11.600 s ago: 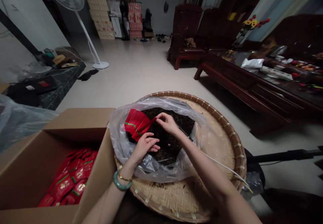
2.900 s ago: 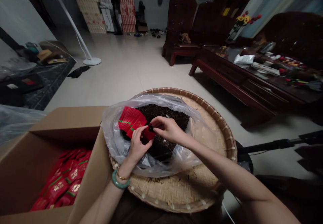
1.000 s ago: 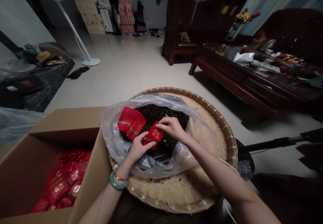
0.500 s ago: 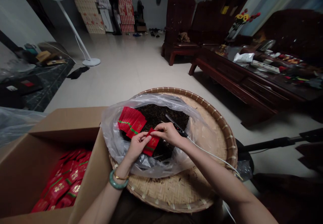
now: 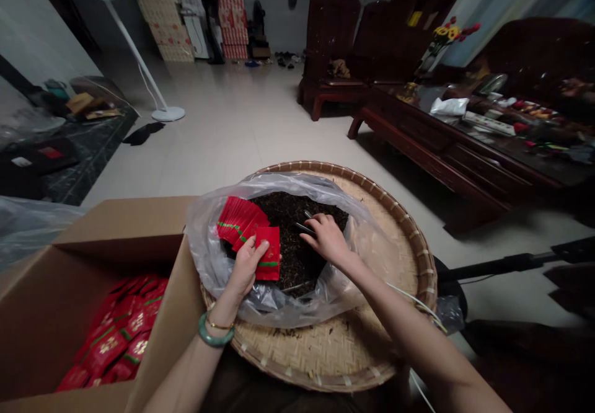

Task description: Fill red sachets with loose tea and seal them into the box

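Observation:
My left hand [image 5: 245,265] pinches a small red packet [image 5: 268,262] upright over a heap of dark loose tea leaves [image 5: 297,239]. A fanned stack of red packets [image 5: 238,224] lies on the leaves just behind it. My right hand [image 5: 325,237] reaches into the leaves with curled fingers on a dark metal tool [image 5: 305,227]; most of the tool is hidden. The leaves sit in a clear plastic bag [image 5: 211,258] on a round woven bamboo tray [image 5: 400,227].
An open cardboard box [image 5: 139,227] at my left holds several filled red packets [image 5: 118,338]. A white cord [image 5: 409,295] trails off the tray's right side. A standing fan [image 5: 167,113], a dark wooden table [image 5: 460,152] and chairs stand beyond.
My right hand has let go of the red packet and moved right into the tea leaves onto the metal tool. My left hand now holds the packet alone, turned upright.

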The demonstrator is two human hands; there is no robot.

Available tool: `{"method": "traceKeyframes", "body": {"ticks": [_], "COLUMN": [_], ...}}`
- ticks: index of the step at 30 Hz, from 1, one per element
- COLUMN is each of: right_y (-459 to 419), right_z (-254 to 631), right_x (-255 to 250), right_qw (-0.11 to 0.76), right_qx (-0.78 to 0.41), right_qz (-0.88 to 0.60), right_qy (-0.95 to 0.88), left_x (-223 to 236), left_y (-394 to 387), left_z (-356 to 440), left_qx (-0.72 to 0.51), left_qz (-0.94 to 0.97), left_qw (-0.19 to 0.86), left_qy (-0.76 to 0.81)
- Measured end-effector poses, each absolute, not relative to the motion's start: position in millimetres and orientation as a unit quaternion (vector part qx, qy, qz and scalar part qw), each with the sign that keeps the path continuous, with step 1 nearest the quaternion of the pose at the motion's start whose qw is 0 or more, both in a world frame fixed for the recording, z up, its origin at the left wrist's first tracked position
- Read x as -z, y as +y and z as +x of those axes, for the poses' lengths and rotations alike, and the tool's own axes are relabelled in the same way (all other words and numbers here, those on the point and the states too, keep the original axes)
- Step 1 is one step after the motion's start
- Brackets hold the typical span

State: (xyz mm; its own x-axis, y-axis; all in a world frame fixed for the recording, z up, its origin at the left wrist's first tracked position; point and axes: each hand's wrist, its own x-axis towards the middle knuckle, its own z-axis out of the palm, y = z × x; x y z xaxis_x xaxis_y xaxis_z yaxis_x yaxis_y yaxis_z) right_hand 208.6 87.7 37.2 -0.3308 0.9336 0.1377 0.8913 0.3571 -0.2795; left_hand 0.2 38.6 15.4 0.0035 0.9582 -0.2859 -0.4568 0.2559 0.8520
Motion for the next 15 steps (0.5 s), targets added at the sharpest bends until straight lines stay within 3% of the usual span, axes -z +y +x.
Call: {"method": "traceKeyframes", "body": {"ticks": [3, 7, 12, 15], "right_y": [88.4, 91.9, 100.9, 103.5], "right_z": [213.5, 216.5, 227.4, 235.9], "right_x": [-31.6, -23.9, -23.8, -37.0], "right_qw": [0.048, 0.0, 0.06, 0.14], "right_qx": [-0.009, -0.026, -0.121, -0.261], "right_qz": [-0.62, -0.626, -0.632, -0.61], "right_qy": [-0.783, -0.779, -0.763, -0.735], "left_x": [-14.7, -8.4, -5.1, -4.9], "left_y": [37.8, 37.4, 36.8, 36.4], "left_z": [-0.5, -2.6, -3.5, -3.2], "left_qx": [-0.534, -0.52, -0.508, -0.496], "left_qz": [0.293, 0.315, 0.339, 0.362], "left_qw": [0.652, 0.638, 0.628, 0.625], "left_qy": [0.452, 0.473, 0.483, 0.483]}}
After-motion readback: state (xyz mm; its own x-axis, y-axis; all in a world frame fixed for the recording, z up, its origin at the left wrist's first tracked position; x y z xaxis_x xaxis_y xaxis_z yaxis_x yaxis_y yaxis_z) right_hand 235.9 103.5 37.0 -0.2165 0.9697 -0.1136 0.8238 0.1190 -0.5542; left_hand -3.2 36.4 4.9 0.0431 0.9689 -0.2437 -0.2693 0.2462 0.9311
